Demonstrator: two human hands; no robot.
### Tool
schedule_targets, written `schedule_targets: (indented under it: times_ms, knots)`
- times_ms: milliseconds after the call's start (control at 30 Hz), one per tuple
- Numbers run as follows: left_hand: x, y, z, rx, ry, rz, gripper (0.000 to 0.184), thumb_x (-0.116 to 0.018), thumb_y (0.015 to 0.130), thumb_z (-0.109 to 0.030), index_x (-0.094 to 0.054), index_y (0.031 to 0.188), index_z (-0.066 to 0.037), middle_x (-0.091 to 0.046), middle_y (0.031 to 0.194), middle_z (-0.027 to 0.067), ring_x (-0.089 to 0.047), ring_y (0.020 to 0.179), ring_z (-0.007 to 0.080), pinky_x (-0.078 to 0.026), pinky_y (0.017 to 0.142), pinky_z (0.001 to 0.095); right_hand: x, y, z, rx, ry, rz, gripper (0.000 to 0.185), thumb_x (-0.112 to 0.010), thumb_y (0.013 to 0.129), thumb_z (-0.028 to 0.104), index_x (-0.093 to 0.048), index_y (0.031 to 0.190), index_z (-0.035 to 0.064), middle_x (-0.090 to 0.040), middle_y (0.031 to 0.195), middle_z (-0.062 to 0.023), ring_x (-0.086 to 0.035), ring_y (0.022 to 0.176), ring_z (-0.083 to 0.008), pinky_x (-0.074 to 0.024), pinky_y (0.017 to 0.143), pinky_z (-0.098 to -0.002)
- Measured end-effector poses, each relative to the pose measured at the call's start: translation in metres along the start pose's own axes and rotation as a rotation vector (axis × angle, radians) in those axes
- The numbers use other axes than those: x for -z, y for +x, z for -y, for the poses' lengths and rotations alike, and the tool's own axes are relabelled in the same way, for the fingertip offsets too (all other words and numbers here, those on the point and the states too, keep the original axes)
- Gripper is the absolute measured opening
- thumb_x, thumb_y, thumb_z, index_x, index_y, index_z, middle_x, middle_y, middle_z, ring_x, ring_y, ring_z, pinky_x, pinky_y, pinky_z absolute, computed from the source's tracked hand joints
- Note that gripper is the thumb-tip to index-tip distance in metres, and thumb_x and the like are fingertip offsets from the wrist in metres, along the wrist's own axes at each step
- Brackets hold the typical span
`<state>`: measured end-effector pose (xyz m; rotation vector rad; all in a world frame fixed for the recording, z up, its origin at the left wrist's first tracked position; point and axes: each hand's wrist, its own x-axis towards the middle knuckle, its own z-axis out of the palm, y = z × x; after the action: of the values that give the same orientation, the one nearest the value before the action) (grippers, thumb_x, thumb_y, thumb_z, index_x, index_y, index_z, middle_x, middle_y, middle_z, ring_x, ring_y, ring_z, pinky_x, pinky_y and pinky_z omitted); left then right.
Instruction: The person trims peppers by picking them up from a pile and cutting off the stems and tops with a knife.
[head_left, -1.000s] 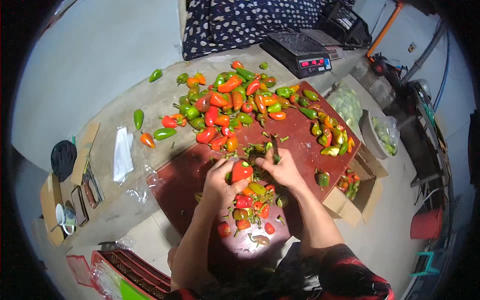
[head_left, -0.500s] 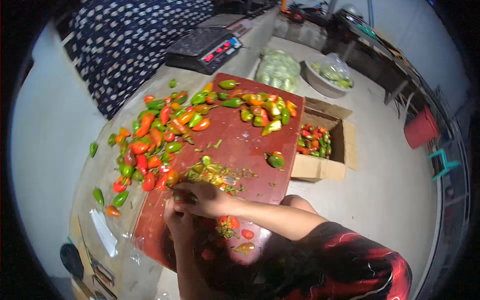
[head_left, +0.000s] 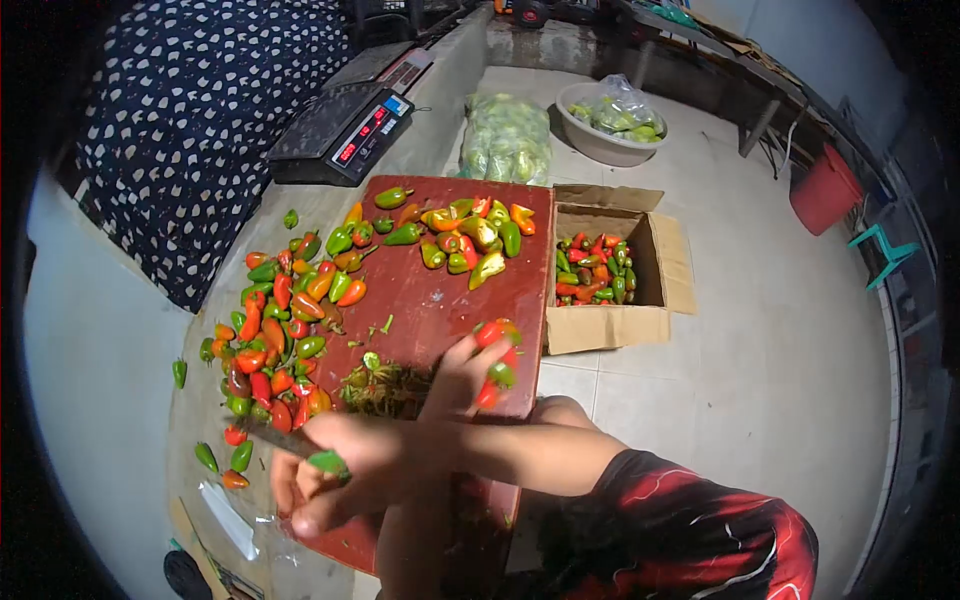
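My right hand (head_left: 350, 470), at the lower left of the board, is closed round a knife (head_left: 268, 435) whose dark blade points left. Something green and glossy shows in that grip; I cannot tell whether it is the handle or a pepper. Under the right forearm, my left arm crosses to the right. There my left hand (head_left: 462, 378) has its fingers apart at several red and green peppers (head_left: 500, 375); both are blurred. Green stem trimmings (head_left: 385, 388) lie heaped between the hands. More peppers (head_left: 275, 340) spread over the left side of the red board (head_left: 420, 270).
Peppers (head_left: 485, 235) lie along the board's far end. A cardboard box (head_left: 610, 325) holding peppers stands right of it. Beyond are a scale (head_left: 345, 135), a bulging plastic bag of green produce (head_left: 505, 140) and a grey basin (head_left: 600, 145). A white strip (head_left: 228, 520) lies lower left.
My hands were together over the near part of the board. They have separated: the left has gone right with red peppers, the right stays left with the knife. The view has shifted.
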<state>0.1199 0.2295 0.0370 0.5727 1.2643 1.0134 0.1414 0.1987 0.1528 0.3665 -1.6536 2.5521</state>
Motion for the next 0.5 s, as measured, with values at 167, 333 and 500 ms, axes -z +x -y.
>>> schedule_targets:
  times_ms: [167, 333, 500]
  knots:
    - [-0.052, 0.085, -0.039, 0.025, -0.462, 0.240, 0.051, -0.057, 0.100, -0.032, -0.040, 0.138, -0.004, -0.054, 0.127, 0.0249, -0.058, 0.115, 0.0366, -0.053, 0.094, 0.0492, -0.010, -0.004, 0.017, 0.010, 0.000, 0.161, 0.044, -0.081, 0.082, 0.037, -0.060, 0.097, 0.0008, -0.058, 0.069, 0.0023, -0.051, 0.063, -0.0056, -0.0396, 0.055, -0.0231]
    - [-0.008, 0.071, -0.020, -0.050, -0.769, 0.174, 0.071, -0.054, 0.101, -0.031, -0.016, 0.154, -0.001, -0.034, 0.144, 0.0369, -0.044, 0.131, 0.0504, -0.043, 0.109, 0.0533, -0.003, 0.002, 0.007, 0.009, -0.087, 0.087, 0.045, -0.080, 0.082, 0.039, -0.060, 0.095, 0.0008, -0.057, 0.067, 0.0021, -0.052, 0.063, -0.0065, -0.0402, 0.056, -0.0243]
    - [0.111, 0.012, 0.029, -0.369, -0.419, -0.188, 0.045, -0.056, 0.099, -0.024, -0.040, 0.132, 0.001, -0.053, 0.124, 0.0248, -0.055, 0.116, 0.0362, -0.046, 0.102, 0.0437, 0.007, 0.010, -0.010, 0.129, -0.385, -0.057, 0.044, -0.080, 0.079, 0.042, -0.064, 0.094, 0.0041, -0.060, 0.071, -0.0012, -0.058, 0.069, -0.0100, -0.0450, 0.061, -0.0255]
